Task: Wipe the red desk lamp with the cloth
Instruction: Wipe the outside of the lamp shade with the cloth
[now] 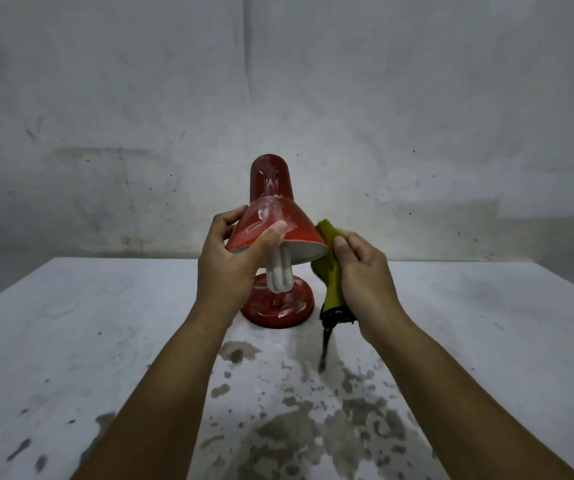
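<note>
The red desk lamp (271, 202) stands on the white table (88, 323), its cone shade tilted toward me with a white bulb (280, 277) hanging out of it and its round red base (278, 308) below. My left hand (233, 261) grips the shade's left rim, thumb on the top of the shade and fingers behind it. My right hand (361, 268) holds a yellow-green cloth (328, 261) against the shade's right edge; a dark trimmed corner of the cloth dangles down.
A stained grey wall rises just behind the table's far edge. The near part of the tabletop has worn dark patches (296, 427). The lamp stands mid-table, toward the back.
</note>
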